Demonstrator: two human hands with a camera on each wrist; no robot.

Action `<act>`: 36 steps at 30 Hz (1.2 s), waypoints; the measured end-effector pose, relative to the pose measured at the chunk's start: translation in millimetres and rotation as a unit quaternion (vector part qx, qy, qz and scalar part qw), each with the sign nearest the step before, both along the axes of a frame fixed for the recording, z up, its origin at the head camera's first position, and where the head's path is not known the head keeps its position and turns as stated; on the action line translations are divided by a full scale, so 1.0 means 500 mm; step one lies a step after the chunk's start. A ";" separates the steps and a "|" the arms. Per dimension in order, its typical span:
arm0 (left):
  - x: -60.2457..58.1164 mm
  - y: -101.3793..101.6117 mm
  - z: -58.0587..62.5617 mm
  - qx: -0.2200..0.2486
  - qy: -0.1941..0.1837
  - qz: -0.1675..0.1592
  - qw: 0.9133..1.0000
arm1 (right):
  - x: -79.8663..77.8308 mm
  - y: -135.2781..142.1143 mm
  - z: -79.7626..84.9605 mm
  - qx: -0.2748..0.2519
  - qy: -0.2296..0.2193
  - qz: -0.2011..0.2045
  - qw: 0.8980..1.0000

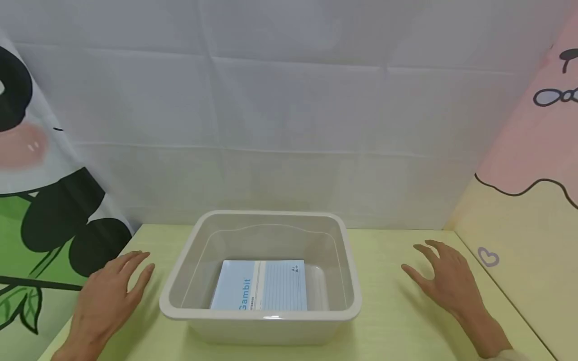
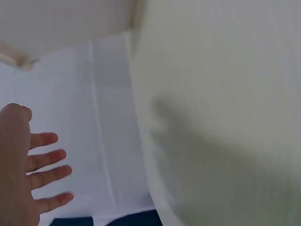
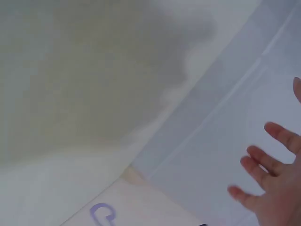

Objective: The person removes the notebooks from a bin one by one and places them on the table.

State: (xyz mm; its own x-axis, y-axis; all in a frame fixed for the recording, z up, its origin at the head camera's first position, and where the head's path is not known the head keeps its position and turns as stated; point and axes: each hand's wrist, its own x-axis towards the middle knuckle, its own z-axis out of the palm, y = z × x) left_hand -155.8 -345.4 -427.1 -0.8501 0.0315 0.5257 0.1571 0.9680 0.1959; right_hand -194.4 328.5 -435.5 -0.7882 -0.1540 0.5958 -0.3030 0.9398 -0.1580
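A light beige plastic basin (image 1: pixel 262 328) stands on the table between the two hands. Flat on its bottom lies a pale blue notebook (image 1: pixel 283 286) with "Gambit" printed on the cover; the near rim hides its lower edge. The left hand (image 1: pixel 108 296) hovers left of the basin with fingers spread and nothing in them, its thumb toward the rim. In the left wrist view, the basin's underside (image 2: pixel 66 21) shows at the top left. Farther off to the right of the basin, the right hand (image 1: pixel 447 278) is held over the table, fingers apart and holding nothing.
The pale yellow-green table (image 1: pixel 384 311) carries the basin. A white cloth (image 1: pixel 293 110) hangs behind it. To the left is a panel with a cartoon in black and green (image 1: pixel 58 215); to the right, a pink and cream panel (image 1: pixel 524 240) borders the table.
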 end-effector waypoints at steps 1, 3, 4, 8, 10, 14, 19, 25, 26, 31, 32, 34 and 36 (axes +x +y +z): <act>0.004 0.011 0.009 0.017 0.006 -0.007 1.000 | -0.002 -0.009 0.008 -0.005 0.002 0.014 1.000; 0.016 0.036 0.024 0.058 0.009 -0.020 0.998 | -0.006 -0.030 0.026 -0.015 -0.005 0.039 0.999; 0.022 0.049 0.032 0.079 0.007 -0.023 0.997 | -0.008 -0.041 0.035 -0.018 -0.009 0.050 0.999; 0.048 0.099 0.056 0.157 0.012 -0.058 0.986 | -0.013 -0.089 0.079 -0.040 -0.029 0.094 0.994; 0.058 0.122 0.065 0.187 0.008 -0.077 0.979 | -0.016 -0.112 0.102 -0.048 -0.033 0.115 0.992; 0.074 0.154 0.077 0.212 -0.021 -0.107 0.971 | -0.025 -0.155 0.145 -0.059 -0.029 0.155 0.986; 0.090 0.175 0.080 0.207 -0.055 -0.113 0.970 | -0.033 -0.212 0.195 -0.060 -0.040 0.202 0.977; 0.100 0.183 0.078 0.205 -0.076 -0.100 0.971 | -0.040 -0.272 0.243 -0.038 -0.084 0.224 0.970; 0.102 0.183 0.078 0.205 -0.081 -0.096 0.971 | -0.041 -0.281 0.249 -0.035 -0.090 0.228 0.969; 0.104 0.184 0.076 0.194 -0.119 -0.068 0.971 | -0.046 -0.319 0.269 -0.017 -0.106 0.252 0.962; 0.103 0.185 0.076 0.191 -0.124 -0.065 0.971 | -0.048 -0.326 0.274 -0.012 -0.108 0.254 0.961; 0.103 0.187 0.076 0.187 -0.130 -0.064 0.972 | -0.053 -0.339 0.282 0.000 -0.113 0.257 0.960; 0.104 0.188 0.077 0.188 -0.133 -0.067 0.971 | -0.058 -0.353 0.291 0.009 -0.125 0.260 0.957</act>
